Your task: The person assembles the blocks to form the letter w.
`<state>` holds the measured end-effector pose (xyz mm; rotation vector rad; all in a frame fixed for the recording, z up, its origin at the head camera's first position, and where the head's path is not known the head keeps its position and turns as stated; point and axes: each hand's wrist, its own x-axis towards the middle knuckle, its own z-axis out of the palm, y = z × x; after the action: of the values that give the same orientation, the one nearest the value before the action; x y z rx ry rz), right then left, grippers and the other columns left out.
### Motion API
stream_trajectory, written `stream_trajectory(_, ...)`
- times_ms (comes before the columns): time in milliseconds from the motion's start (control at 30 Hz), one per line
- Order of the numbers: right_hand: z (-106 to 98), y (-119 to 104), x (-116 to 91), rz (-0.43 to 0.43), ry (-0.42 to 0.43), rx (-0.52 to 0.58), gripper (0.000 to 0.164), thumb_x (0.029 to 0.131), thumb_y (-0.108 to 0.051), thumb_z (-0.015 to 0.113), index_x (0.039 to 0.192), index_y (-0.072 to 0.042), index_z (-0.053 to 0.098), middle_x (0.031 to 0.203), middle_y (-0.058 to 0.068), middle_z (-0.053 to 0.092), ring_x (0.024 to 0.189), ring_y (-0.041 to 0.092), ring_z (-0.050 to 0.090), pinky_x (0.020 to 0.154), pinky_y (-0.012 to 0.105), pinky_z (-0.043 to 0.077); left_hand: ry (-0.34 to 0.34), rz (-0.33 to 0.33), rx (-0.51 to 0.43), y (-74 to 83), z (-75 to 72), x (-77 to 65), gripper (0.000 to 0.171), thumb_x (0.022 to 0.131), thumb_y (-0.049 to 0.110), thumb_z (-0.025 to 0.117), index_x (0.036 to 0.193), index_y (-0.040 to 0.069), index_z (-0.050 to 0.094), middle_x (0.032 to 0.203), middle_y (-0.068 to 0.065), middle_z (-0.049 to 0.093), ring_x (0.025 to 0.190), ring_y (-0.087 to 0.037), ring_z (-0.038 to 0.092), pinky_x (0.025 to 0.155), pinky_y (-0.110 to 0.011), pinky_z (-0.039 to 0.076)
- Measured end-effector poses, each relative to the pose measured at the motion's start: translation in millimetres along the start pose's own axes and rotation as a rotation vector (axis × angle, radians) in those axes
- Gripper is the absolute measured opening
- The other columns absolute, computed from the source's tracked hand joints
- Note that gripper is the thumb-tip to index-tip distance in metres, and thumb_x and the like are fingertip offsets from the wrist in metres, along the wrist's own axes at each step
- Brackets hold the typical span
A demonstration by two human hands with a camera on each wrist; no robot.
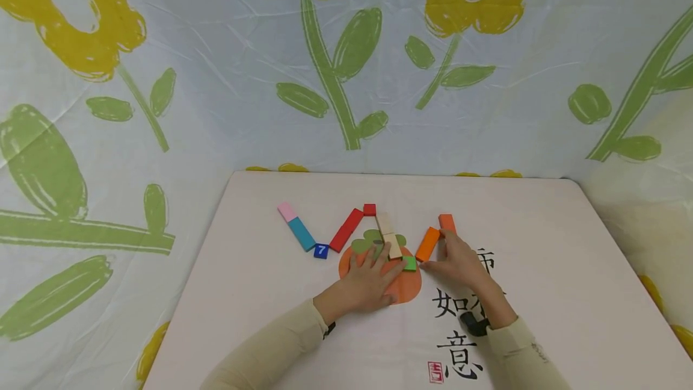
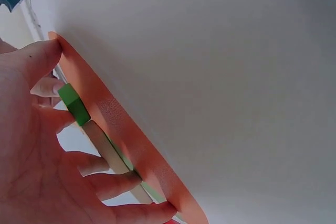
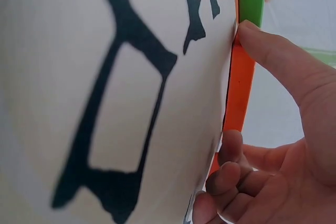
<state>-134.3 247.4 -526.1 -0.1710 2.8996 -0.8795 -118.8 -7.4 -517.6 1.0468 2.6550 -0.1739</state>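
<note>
My right hand (image 1: 460, 260) pinches an orange block (image 1: 428, 244) lengthwise, thumb at its near end and fingers at its far end. That near end meets a small green block (image 1: 409, 264). My left hand (image 1: 369, 281) rests on the mat with spread fingers, beside the green block and two plain wooden blocks (image 1: 394, 247). In the left wrist view, a fingertip touches the green block (image 2: 74, 104). Another orange block (image 1: 447, 222) lies just beyond the right fingers. A small red block (image 1: 370, 209) sits at the wooden blocks' far end, joining a long red piece (image 1: 346, 230).
Leftward, the zigzag row goes on with a blue block (image 1: 321, 251) marked 7, a teal block (image 1: 301, 234) and a pink one (image 1: 287, 211). The pale mat (image 1: 243, 318) bears a printed orange fruit (image 1: 408, 287) and black characters (image 1: 460, 357). A flowered cloth (image 1: 216, 77) hangs behind.
</note>
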Motion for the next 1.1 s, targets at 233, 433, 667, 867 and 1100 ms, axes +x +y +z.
stream_trajectory(233,-0.8,-0.2,0.3,-0.007,-0.003,-0.042,0.095,0.077,-0.039,0.086,0.141,0.013,0.038,0.084,0.006,0.052,0.071,0.021,0.047,0.059,0.033,0.039,0.007,0.004,0.009,-0.6,-0.5,0.5,0.079,0.097,0.065,0.046,0.161,0.038,0.009,0.167,-0.010,0.005,0.149,-0.039,0.020,0.105,-0.069,0.031)
stream_trajectory(433,-1.1,-0.5,0.2,-0.004,-0.011,-0.054,0.098,0.077,-0.041,0.086,0.143,0.013,0.036,0.087,0.007,0.053,0.074,0.022,0.048,0.061,0.034,0.040,0.007,0.003,0.009,-0.6,-1.8,0.2,0.079,0.097,0.065,0.046,0.161,0.038,0.010,0.167,-0.010,0.006,0.148,-0.039,0.020,0.105,-0.069,0.031)
stream_trajectory(667,-1.2,-1.2,0.6,0.005,-0.016,-0.044,0.083,0.076,-0.042,0.087,0.127,0.007,0.045,0.085,0.007,0.051,0.072,0.022,0.047,0.058,0.034,0.038,0.015,0.000,0.018,-0.6,-2.0,0.3,0.079,0.097,0.065,0.046,0.161,0.038,0.011,0.167,-0.010,0.007,0.148,-0.039,0.021,0.105,-0.069,0.031)
stream_trajectory(867,-0.9,-2.0,0.1,0.012,-0.010,-0.039,0.079,0.075,-0.043,0.087,0.121,0.006,0.047,0.083,0.007,0.050,0.071,0.022,0.046,0.058,0.034,0.038,0.010,0.002,0.032,-0.1,-3.0,0.2,0.078,0.097,0.066,0.046,0.161,0.037,0.012,0.167,-0.010,0.008,0.147,-0.039,0.023,0.105,-0.068,0.032)
stream_trajectory(1100,0.4,-2.4,-0.6,0.023,-0.022,-0.033,0.093,0.075,-0.042,0.087,0.138,0.009,0.041,0.090,0.008,0.054,0.076,0.024,0.049,0.062,0.035,0.041,0.003,0.000,0.037,1.2,-4.1,-0.7,0.079,0.096,0.066,0.047,0.161,0.037,0.014,0.167,-0.011,0.009,0.147,-0.039,0.025,0.104,-0.068,0.033)
